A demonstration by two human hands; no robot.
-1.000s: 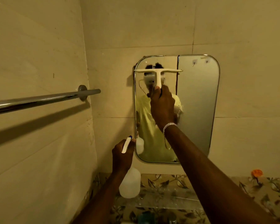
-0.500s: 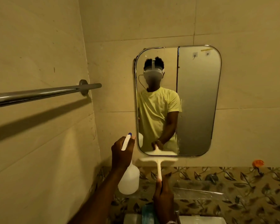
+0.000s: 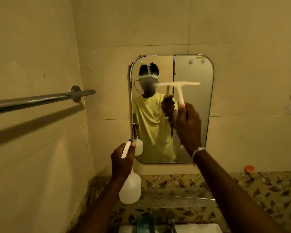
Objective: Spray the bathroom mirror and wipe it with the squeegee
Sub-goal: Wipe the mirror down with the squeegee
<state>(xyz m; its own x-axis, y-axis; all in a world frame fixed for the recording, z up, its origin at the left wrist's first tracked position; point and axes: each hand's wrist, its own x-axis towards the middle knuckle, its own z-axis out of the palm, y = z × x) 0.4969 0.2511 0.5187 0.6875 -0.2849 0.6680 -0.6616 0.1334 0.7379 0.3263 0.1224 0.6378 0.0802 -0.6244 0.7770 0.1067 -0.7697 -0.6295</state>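
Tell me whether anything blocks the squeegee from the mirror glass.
Nothing visible does. The right hand holds the squeegee directly in front of the mirror, blade up by the upper half. The left hand keeps the spray bottle low, below the mirror's bottom-left corner.

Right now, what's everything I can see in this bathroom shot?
mirror: one, chrome-edged, on the back wall
squeegee: one, white, blurred, raised before the mirror
spray bottle: one, translucent white with blue tip, lower centre
towel bar: one, chrome, left wall
glass shelf: one, clear, below the mirror
leaf-pattern tiles: a band, green, under the mirror
bracelet: one, silver, right wrist
left hand: holds the spray bottle
right hand: holds the squeegee handle
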